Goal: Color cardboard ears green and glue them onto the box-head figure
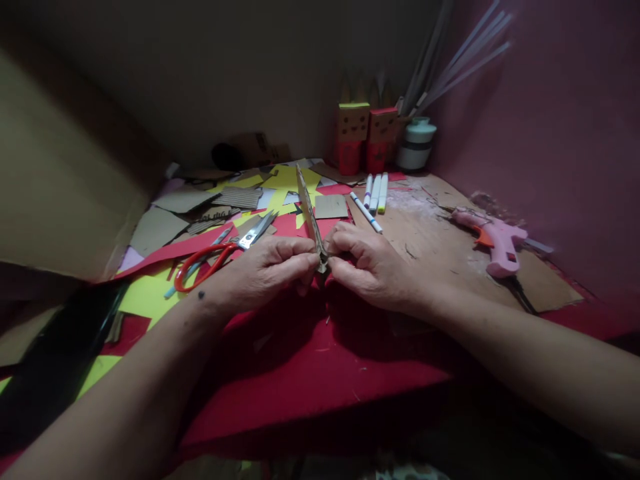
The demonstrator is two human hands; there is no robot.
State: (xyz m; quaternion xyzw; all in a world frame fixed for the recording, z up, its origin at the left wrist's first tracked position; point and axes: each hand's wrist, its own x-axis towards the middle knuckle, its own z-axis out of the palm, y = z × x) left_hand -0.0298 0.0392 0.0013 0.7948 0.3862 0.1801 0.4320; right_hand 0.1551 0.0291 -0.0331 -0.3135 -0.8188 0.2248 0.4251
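Both my hands pinch the near end of a piece of cardboard (307,203), which stands edge-on between them above the red tabletop (320,393). My left hand (273,267) is closed on its left side, my right hand (367,267) on its right; the fingertips almost meet at the ragged near end. The faces of the cardboard are mostly hidden at this angle. Just left of my left hand lie orange-handled scissors (207,263), blades pointing away. A small square of cardboard (331,207) lies beyond my right hand, near a blue-striped marker (367,212).
Cardboard scraps (163,230) and yellow paper (150,290) cover the left side. Several markers (375,193) lie beyond my right hand. A pink glue gun (495,240) rests at right on a cardboard sheet (430,233). Two red figures (350,157) and a white pot (416,143) stand behind.
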